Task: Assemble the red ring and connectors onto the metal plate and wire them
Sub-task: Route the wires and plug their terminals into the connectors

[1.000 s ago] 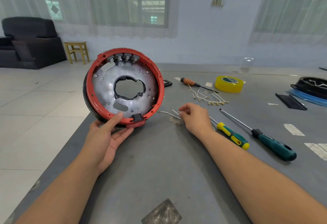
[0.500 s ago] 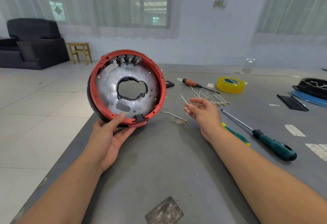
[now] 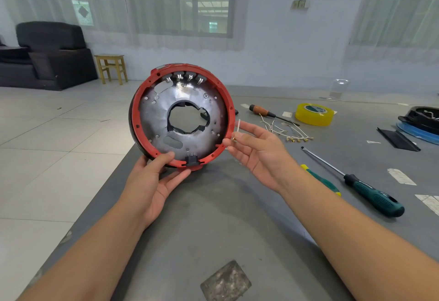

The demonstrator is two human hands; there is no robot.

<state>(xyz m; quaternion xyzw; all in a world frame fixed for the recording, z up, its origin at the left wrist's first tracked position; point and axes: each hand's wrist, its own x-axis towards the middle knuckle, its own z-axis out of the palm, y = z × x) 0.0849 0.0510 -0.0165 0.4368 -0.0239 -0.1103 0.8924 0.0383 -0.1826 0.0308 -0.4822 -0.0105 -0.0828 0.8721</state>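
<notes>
My left hand [image 3: 152, 182] grips the bottom rim of the red ring [image 3: 135, 115], which stands tilted upright on the table's left edge. Inside the ring sits the metal plate [image 3: 156, 113] with a ragged centre hole. Several grey connectors [image 3: 184, 77] line the top inner rim and a black connector [image 3: 192, 159] sits at the bottom. My right hand [image 3: 259, 148] pinches a short white wire [image 3: 238, 126] with a brass terminal, right beside the ring's right rim. More loose wires [image 3: 288, 133] lie on the table behind that hand.
On the grey table [image 3: 213, 217] lie a yellow-green screwdriver [image 3: 320, 179], a dark green screwdriver [image 3: 370, 193], a brown-handled screwdriver [image 3: 263, 111], a yellow tape roll [image 3: 313, 114] and black and blue parts [image 3: 420, 122] at far right. The table's left edge drops to tiled floor.
My right hand lifted a wire off the table and carried it left to the ring's right rim. The ring rose slightly in my left hand.
</notes>
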